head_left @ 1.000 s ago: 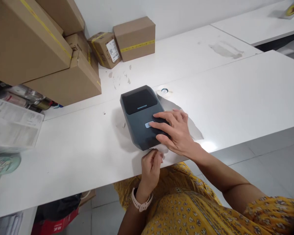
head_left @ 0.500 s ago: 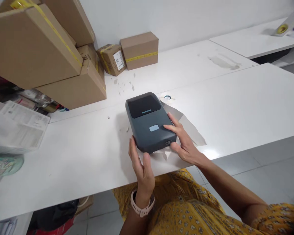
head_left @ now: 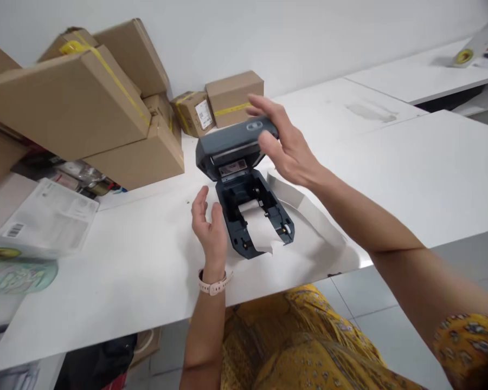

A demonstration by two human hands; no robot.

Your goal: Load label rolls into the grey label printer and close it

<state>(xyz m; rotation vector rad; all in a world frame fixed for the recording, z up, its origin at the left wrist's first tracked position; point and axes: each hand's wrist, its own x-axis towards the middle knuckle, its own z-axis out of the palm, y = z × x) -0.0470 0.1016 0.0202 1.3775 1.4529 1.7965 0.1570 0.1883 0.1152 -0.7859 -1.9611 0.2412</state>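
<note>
A white wall (head_left: 309, 43) backs the scuffed white counter (head_left: 138, 254), with pale tiled floor (head_left: 376, 295) below and cardboard boxes (head_left: 85, 103) stacked at left. Near the counter's front edge sits an opened label printer (head_left: 236, 190), its lid (head_left: 230, 139) in the grip of the right hand (head_left: 290, 149); the left hand (head_left: 211, 233), grip released, is just beside it. Inside lies white paper (head_left: 262, 230).

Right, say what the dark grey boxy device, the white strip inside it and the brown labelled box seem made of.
Dark grey boxy device: probably matte plastic, judging by its moulded recesses.
White strip: likely smooth paper; it looks thin, with a ragged end.
Brown labelled box: apparently cardboard, dull, with folded-looking edges.
</note>
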